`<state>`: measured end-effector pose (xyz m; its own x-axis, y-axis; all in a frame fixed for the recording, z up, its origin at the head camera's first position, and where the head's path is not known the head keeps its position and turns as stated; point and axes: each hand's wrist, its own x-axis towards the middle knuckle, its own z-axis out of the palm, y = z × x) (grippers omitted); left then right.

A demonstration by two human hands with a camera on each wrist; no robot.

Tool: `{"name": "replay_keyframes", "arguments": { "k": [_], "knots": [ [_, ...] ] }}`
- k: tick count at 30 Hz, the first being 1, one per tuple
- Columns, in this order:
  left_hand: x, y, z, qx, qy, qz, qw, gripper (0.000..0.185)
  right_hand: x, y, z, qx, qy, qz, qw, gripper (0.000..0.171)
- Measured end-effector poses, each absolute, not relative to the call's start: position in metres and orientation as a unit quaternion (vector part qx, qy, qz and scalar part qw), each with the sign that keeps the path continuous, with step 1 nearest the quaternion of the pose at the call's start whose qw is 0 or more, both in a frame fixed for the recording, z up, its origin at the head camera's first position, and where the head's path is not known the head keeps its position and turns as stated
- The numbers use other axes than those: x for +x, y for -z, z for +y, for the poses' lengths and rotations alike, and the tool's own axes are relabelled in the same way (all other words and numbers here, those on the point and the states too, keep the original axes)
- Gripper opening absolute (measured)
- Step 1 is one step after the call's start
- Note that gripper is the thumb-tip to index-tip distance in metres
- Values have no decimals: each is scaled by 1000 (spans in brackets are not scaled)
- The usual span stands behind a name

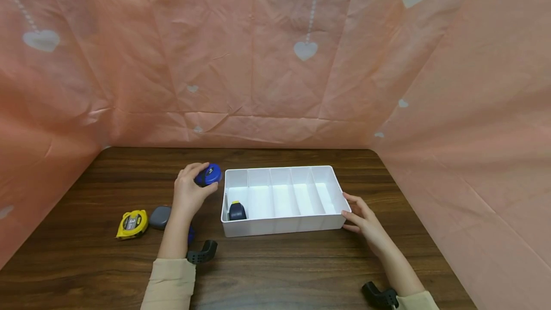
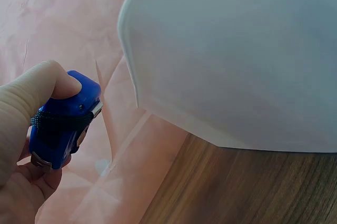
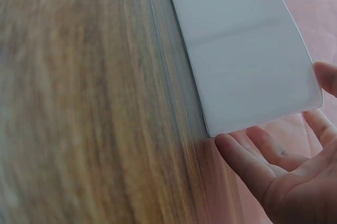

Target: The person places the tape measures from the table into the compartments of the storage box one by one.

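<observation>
My left hand (image 1: 189, 188) grips a blue tape measure (image 1: 213, 174) just off the left end of a white divided box (image 1: 275, 226). In the left wrist view, the thumb lies on top of the blue tape measure (image 2: 79, 100), which has a black strap, and fingers curl beneath it. At the box's right end, my right hand (image 1: 363, 216) touches the wall and corner with extended fingers; the right wrist view shows fingertips (image 3: 226, 142) against the box's lower edge (image 3: 253, 76). A dark tape measure (image 1: 237, 212) with a yellow top sits in the leftmost compartment.
A yellow tape measure (image 1: 132, 224) and a grey tape measure (image 1: 160, 217) lie on the wooden table (image 1: 275, 271) to the left. Another blue object (image 1: 191, 235) is mostly hidden behind the left forearm. Pink cloth (image 1: 258, 61) with hearts surrounds the table's back and sides.
</observation>
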<state>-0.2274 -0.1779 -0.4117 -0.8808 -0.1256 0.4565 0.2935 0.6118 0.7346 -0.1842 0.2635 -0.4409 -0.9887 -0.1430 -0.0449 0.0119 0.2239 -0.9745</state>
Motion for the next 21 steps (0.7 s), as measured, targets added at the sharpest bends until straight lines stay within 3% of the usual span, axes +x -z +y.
{"name": "replay_keyframes", "arguments": {
  "k": [21],
  "knots": [
    [-224,404,-167,-75,430,-861,260,57,-184,441,263,-43,620,780,67,56]
  ]
}}
